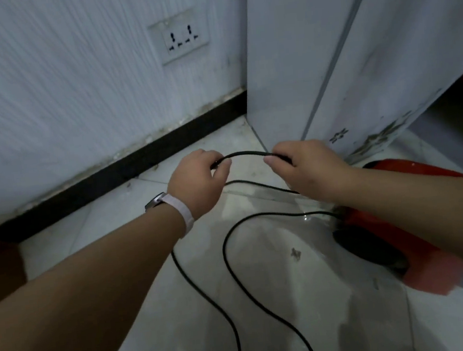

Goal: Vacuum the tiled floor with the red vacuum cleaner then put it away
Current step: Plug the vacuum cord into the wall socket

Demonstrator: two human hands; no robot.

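From the head camera, the left hand [199,178] and the right hand [305,164] each pinch the black power cord [246,153] between thumb and curled fingers, with a short stretch of it arched between them. The rest trails in loose loops over the tiled floor [280,298] towards the red vacuum cleaner [431,268]. The vacuum sits on the floor at the right, close beside a white cabinet panel [297,54]. The wall socket [181,37] above the black skirting board [137,162] has nothing plugged into it, so the step looks like cord handling, either feeding it to the socket or gathering it for storage. To do it well, run the cord through one hand while the other takes even lengths, and work out twists so the loops on the floor do not knot or snag under the machine. Avoid tugging where the cord enters the body. The plug is not clearly visible; something dark sits inside the left hand's grip, but I cannot tell what it is. The right forearm covers much of the vacuum, its hose and wand are out of view, and motion blur softens the wall. A wristwatch [156,202] is on the left wrist.
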